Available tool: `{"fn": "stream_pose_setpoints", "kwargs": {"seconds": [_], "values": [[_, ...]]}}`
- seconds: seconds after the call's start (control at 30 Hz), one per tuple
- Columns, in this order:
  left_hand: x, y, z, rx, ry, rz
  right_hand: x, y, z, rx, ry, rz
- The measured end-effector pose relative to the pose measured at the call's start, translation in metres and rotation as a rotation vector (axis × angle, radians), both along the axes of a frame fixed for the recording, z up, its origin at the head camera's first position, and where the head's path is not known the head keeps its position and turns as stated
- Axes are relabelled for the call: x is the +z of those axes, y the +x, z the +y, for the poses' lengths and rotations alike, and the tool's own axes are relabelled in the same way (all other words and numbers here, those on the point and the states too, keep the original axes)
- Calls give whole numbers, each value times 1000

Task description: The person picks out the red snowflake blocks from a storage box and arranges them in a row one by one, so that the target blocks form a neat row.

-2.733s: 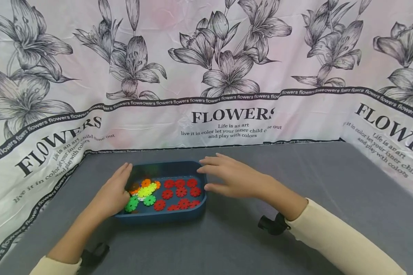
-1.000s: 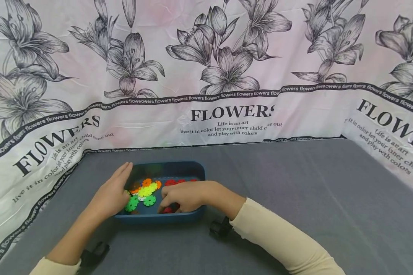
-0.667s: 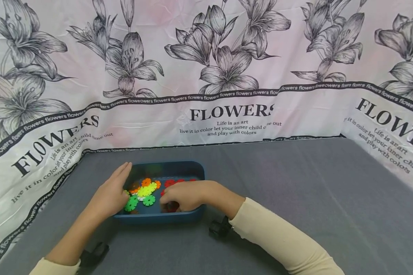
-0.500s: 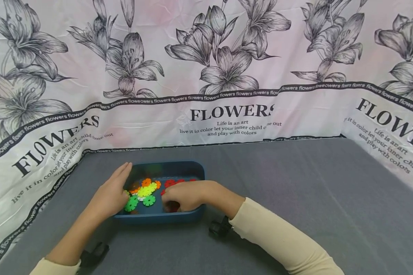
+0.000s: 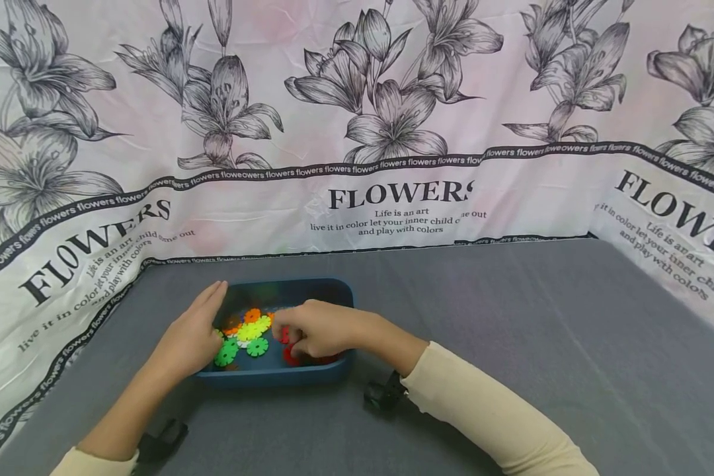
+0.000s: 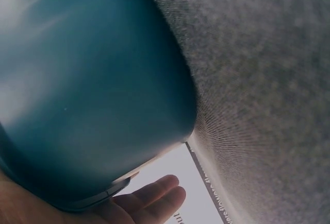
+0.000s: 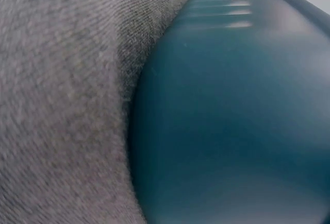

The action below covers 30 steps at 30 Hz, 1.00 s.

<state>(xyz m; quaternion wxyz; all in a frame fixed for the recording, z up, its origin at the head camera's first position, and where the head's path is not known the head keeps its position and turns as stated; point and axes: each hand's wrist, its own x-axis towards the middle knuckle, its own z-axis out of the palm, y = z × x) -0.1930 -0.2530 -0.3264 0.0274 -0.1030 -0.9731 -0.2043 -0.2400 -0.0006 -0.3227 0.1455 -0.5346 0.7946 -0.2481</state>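
Observation:
A dark blue plastic bin (image 5: 274,377) stands on the grey table with flower-shaped notched discs inside. My left hand (image 5: 187,337) rests on its left rim, thumb over the inside; the left wrist view shows its straight fingers (image 6: 157,198) past the corner. Inside the bin's right half is my right hand (image 5: 321,328), bent fingers pointing down and thumb apart from the index finger. One red disc (image 5: 285,335) shows in that gap and another red disc (image 5: 289,356) lies by the thumb. More red discs are mostly hidden under the hand. Green discs (image 5: 258,346) and yellow discs (image 5: 251,330) lie left.
Orange discs (image 5: 252,315) sit behind the yellow ones. A white cloth backdrop (image 5: 404,218) with printed flowers and lettering hangs behind and at both sides of the grey tabletop (image 5: 482,317). A dark wrist camera (image 5: 383,393) hangs below the right sleeve.
My right hand has come from outside the right rim into the bin, then lifted slightly with thumb and index parting. A red disc has shifted right. The left hand stays put.

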Motion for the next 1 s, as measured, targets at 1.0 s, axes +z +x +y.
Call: {"fn": "stream_pose_setpoints", "kwargs": {"seconds": [1.0], "values": [[0,0,-1,-3,5,12,38,-27,49,-378,-172,-391]]}}
